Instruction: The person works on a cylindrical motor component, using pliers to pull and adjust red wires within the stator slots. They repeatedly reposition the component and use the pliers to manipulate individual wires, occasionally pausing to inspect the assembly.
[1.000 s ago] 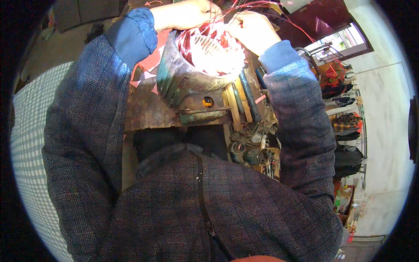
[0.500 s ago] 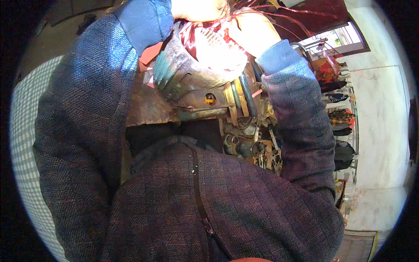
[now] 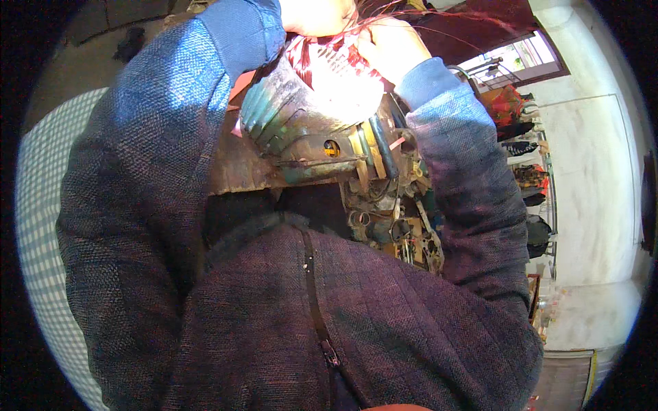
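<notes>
A worn metal motor housing (image 3: 288, 120) sits on the wooden bench (image 3: 243, 175), red wire windings (image 3: 308, 61) inside it, partly washed out by glare. Loose red wires (image 3: 449, 31) arch over its top. My left hand (image 3: 319, 15) is curled at the housing's upper rim among the wires, its fingertips hard to see. My right hand (image 3: 391, 49) has bent, closed fingers at the windings' upper right; what they grip is unclear. Long dark and yellowish bar-shaped tools (image 3: 377, 147) lie right of the housing, and pink-red sheet pieces (image 3: 240, 85) to its left.
Greasy metal parts (image 3: 404, 226) crowd the lower right of the bench. Clothes hang on a rack (image 3: 531, 175) beside a pale wall (image 3: 586, 192), below a window (image 3: 517, 58). Checked cloth (image 3: 44, 233) lines the left side, with a dark floor area (image 3: 82, 61) beyond.
Since a second ago my left hand and sleeve have shifted right, closer to my right hand, which has moved slightly left. The housing looks slightly shifted left and up in view.
</notes>
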The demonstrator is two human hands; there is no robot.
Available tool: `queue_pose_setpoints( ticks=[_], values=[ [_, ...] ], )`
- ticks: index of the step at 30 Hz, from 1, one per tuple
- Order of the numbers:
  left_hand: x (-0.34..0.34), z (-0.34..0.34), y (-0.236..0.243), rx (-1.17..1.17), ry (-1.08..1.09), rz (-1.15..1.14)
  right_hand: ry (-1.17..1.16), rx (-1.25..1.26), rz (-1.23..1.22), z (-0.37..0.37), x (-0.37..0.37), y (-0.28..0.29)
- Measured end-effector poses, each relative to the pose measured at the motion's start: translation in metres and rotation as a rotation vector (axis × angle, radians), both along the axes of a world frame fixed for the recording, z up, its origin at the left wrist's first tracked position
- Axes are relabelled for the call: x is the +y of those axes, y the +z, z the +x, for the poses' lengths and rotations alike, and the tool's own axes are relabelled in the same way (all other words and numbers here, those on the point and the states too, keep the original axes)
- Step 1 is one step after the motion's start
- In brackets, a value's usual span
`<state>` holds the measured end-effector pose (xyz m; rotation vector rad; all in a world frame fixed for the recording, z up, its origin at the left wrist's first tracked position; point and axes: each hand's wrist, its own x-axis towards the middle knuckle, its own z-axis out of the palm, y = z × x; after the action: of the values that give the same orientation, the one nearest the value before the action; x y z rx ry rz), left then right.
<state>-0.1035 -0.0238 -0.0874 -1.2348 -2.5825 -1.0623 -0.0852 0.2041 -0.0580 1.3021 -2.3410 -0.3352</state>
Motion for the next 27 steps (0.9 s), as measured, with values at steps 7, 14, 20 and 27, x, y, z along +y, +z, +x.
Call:
queue_pose_setpoints(
  ticks=[7, 14, 20, 27],
  values=[
    [0.005, -0.006, -0.01, -0.083, -0.22, 0.24, -0.018, 0.009, 0.067, 0.013, 0.006, 0.028],
    [0.01, -0.028, -0.008, -0.199, -0.279, 0.019, -0.031, 0.025, 0.051, 0.012, 0.006, 0.017],
    [0.011, -0.034, -0.016, -0.395, -0.439, 0.111, -0.232, -0.303, -0.109, 0.024, 0.006, 0.015],
    [0.011, -0.029, -0.026, -0.051, -0.298, 0.116, -0.278, -0.34, -0.245, 0.036, -0.002, 0.004]
  ],
)
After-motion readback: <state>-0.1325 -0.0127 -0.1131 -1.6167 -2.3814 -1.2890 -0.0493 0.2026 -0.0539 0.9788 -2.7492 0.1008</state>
